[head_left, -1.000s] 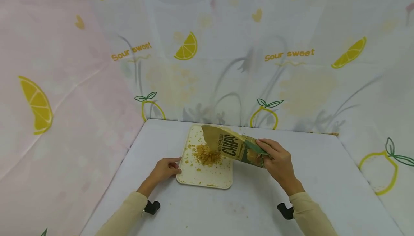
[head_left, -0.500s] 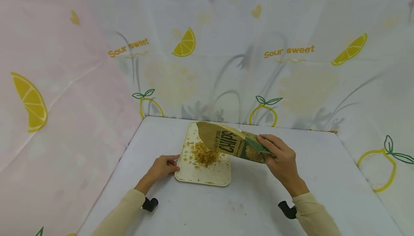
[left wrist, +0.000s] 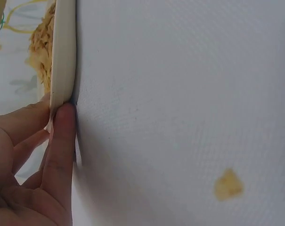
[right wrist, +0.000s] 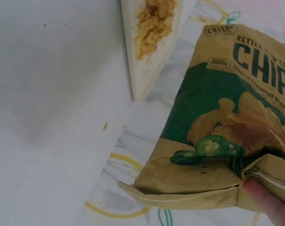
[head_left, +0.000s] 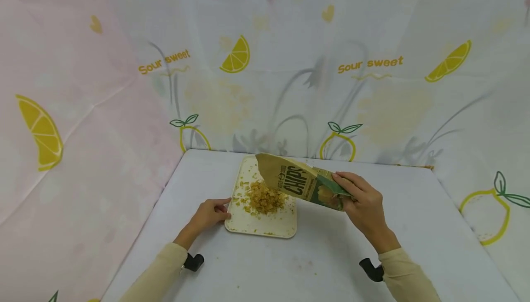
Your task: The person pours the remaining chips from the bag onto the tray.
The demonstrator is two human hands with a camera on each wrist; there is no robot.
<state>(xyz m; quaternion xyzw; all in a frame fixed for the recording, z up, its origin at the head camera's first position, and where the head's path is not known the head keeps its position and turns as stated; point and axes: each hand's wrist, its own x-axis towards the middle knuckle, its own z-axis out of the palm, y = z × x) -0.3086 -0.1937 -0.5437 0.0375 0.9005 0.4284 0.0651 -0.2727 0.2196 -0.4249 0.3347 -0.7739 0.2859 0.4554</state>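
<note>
My right hand grips the closed end of a brown and green chip bag with "CHIPS" printed on it. The bag is tilted, its open mouth low over a white tray. A heap of broken potato chips lies in the tray under the mouth, with crumbs scattered around. At the tray's left side my left hand pinches the rim; the left wrist view shows fingers on both sides of the tray wall. The bag's inside is hidden.
The tray stands on a white-covered table, toward its back edge. A loose chip piece and a few crumbs lie on the cloth. Lemon-printed curtains close off the back and sides.
The right hand has shifted slightly right with the bag, still tilted. The heap of chips looks somewhat fuller and wider. The left hand stays at the tray's rim.
</note>
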